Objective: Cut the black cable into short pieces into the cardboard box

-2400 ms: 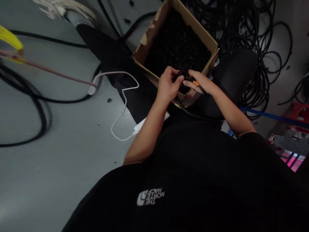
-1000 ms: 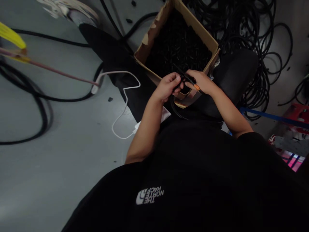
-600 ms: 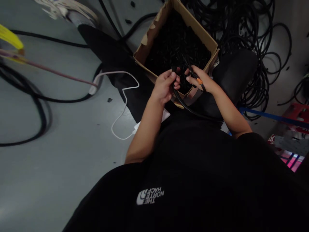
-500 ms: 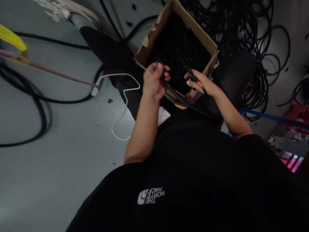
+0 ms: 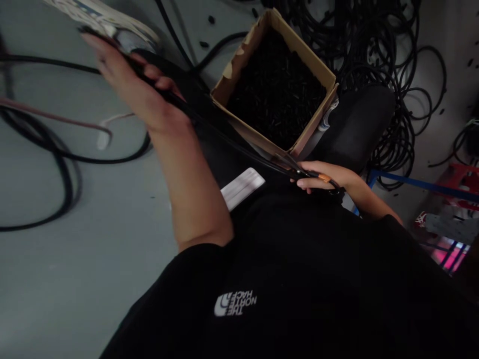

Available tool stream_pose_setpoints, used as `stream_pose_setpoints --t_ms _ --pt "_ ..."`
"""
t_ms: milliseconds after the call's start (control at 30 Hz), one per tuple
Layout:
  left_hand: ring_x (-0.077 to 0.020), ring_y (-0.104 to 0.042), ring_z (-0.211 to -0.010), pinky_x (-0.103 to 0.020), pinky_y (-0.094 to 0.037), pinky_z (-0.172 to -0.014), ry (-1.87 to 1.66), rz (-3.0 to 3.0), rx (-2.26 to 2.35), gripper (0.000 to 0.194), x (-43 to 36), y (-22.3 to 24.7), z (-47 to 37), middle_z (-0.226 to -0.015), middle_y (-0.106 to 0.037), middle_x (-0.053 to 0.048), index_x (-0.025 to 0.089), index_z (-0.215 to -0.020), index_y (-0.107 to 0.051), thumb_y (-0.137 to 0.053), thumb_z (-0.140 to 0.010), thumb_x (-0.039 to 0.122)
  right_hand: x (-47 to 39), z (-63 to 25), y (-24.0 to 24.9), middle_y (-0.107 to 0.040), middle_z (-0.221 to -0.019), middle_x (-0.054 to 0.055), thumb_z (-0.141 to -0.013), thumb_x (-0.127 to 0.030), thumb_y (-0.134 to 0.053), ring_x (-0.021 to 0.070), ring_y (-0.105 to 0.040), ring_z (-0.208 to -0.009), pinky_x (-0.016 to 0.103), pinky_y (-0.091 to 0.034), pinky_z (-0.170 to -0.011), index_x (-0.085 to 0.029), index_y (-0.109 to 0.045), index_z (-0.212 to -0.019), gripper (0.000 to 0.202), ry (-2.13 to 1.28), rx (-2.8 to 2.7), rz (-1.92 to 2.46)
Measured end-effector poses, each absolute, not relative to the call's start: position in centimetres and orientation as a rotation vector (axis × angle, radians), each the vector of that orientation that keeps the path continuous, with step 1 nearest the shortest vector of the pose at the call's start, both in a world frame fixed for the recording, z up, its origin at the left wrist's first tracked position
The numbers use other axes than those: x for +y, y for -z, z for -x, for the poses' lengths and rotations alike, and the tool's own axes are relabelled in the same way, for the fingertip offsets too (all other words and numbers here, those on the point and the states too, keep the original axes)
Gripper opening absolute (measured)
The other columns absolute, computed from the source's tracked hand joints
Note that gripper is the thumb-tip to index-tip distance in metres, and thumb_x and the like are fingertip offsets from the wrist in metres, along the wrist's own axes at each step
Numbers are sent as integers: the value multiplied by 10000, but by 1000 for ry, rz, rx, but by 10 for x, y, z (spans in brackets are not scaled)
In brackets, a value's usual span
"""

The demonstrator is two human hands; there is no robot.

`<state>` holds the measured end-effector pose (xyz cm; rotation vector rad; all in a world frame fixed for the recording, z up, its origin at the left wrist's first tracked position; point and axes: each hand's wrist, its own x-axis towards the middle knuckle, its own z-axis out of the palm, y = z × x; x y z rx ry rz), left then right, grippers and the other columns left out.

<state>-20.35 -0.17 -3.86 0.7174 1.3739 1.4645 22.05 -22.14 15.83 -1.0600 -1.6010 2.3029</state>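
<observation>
My left hand (image 5: 144,92), slightly blurred, is at the upper left above my dark trouser leg. Its fingers are wrapped around a black cable (image 5: 228,139), which runs taut down to the right toward my other hand. My right hand (image 5: 333,174) grips a pair of scissors (image 5: 298,171) with an orange patch on the handle. The blades point up and left, lying along the cable near the box's lower corner. Between my legs stands a cardboard box (image 5: 254,133), holding a heap of short black pieces (image 5: 277,92).
Loose coils of black cable (image 5: 389,119) lie on the floor at upper right. More cable (image 5: 67,159) loops across the floor at left, near a pinkish cord (image 5: 56,117). A white flat object (image 5: 243,188) rests by my left forearm. Small black bits are scattered beyond the box.
My left hand has moved from the box's near edge to the upper left, drawing out the cable. My right hand with the scissors has come down toward me, away from the box opening.
</observation>
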Motion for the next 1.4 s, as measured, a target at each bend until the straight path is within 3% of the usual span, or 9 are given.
stream_pose_setpoints --t_ms 100,233,333,467,667,833,1000,1200,1400 --pt "-129 -460 -751 -268 -335 -570 -1480 -415 1239 629 -33 15 149 -977 -583 -3 241 -1381 -660 -136 -1447 584 -220 -221 -130 -772 -1104 40 -1224 -596 -809 194 -793 -949 321 -692 -851 -237 -680 -1273 385 -2139 -1562 1209" --pt "-124 -632 -781 -257 -458 -640 -1248 -635 1005 182 -84 -14 85 -974 -701 19 294 -1415 -727 -728 -1350 464 -202 -217 -95 -738 -1104 28 -1264 -556 -726 214 -763 -1023 365 -682 -976 -247 -654 -1381 338 -1855 -1623 1402" --pt "-129 -608 -687 -257 -388 -565 -1080 -815 988 415 -117 -26 63 -888 -688 43 328 -1446 -698 -873 -1265 657 -180 -216 -80 -758 -1199 55 -1187 -476 -816 235 -762 -1101 394 -684 -1079 -236 -704 -1448 373 -1619 -1815 1497" --pt "-145 -614 -651 -257 -394 -567 -935 -970 1116 554 -136 -22 49 -840 -655 39 300 -1210 -618 -906 -1189 773 -154 -212 -62 -788 -1336 118 -1150 -393 -793 278 -752 -1240 463 -657 -1212 -207 -746 -1481 382 -1480 -1926 1520" --pt "-163 -587 -635 -283 -461 -592 -843 -1123 1078 630 -140 -2 38 -858 -708 10 293 -1101 -568 -953 -1096 791 -134 -210 -41 -798 -1189 60 -1166 -454 -773 244 -700 -1084 423 -627 -1097 -205 -745 -1437 369 -1584 -1981 1443" --pt "-263 -782 -939 -390 -682 -907 -860 -1308 1145 631 -144 7 24 -964 -760 -37 277 -1099 -614 -948 -1084 813 -127 -212 -39 -771 -1034 10 -1089 -521 -887 229 -672 -1022 347 -580 -964 -240 -719 -1162 335 -1604 -1924 1491" --pt "-326 -835 -1166 -471 -694 -1159 -885 -1398 1294 501 -146 17 18 -1111 -822 -80 268 -1119 -663 -961 -1112 670 -128 -208 -41 -673 -922 -19 -1099 -550 -880 202 -609 -927 325 -508 -876 -253 -660 -1070 371 -1604 -1900 1575" --pt "-290 -854 -1026 -427 -703 -1089 -892 -1318 1319 397 -143 15 23 -976 -784 -45 268 -1115 -659 -888 -1199 581 -135 -203 -40 -613 -868 -14 -1095 -659 -827 206 -555 -873 344 -435 -818 -258 -657 -1016 442 -1498 -1891 1630" --pt "-261 -795 -881 -392 -684 -938 -850 -1296 1221 550 -145 17 22 -874 -734 -25 266 -1089 -662 -798 -1234 779 -131 -205 -44 -609 -892 -32 -1028 -475 -854 197 -544 -887 351 -434 -857 -261 -624 -1044 315 -1519 -1933 1616"
